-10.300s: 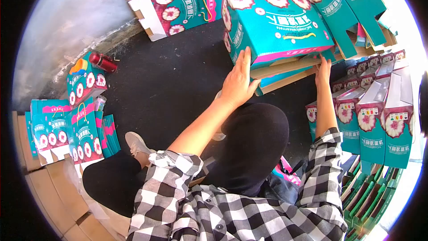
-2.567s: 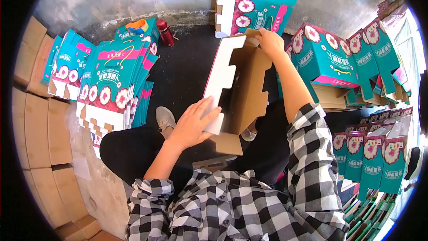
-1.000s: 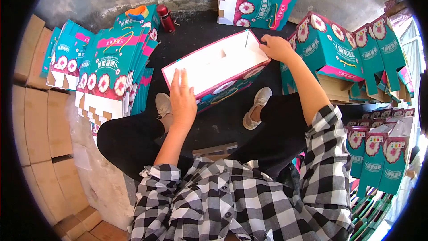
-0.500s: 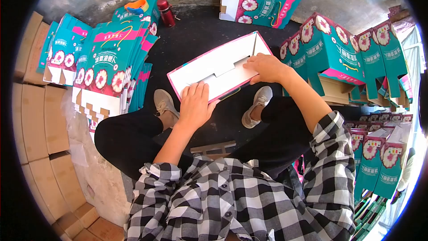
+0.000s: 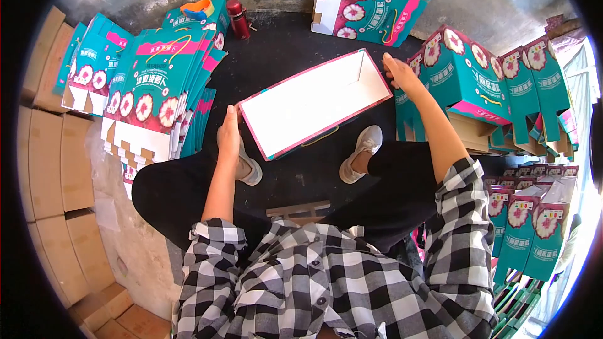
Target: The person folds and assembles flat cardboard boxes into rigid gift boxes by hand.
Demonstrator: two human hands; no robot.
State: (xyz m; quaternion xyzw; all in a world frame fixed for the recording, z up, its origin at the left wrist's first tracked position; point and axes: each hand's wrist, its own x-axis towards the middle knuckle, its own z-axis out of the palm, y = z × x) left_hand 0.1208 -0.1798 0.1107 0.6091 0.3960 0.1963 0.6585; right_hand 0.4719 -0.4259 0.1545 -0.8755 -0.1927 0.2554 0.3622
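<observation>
An open box (image 5: 317,103) with a plain white inside and pink edges stands between my hands, tilted up toward the right. My left hand (image 5: 229,135) is upright beside the box's left end, its fingers stretched out and together. Near the right end is my right hand (image 5: 402,75), with fingers apart and slightly bent; whether the fingertips touch the box is unclear. A bit of yellow cord shows under the near side of the box.
Flat teal cartons (image 5: 147,81) are stacked at the left, near a red bottle (image 5: 238,20). Another flat carton (image 5: 377,3) leans on the back wall. Assembled teal boxes (image 5: 474,75) stand at the right. Brown cartons (image 5: 47,163) line the far left.
Both hands have come out of the box and moved apart to its two ends. The notched gap in its bottom no longer shows; the inside now looks plain white.
</observation>
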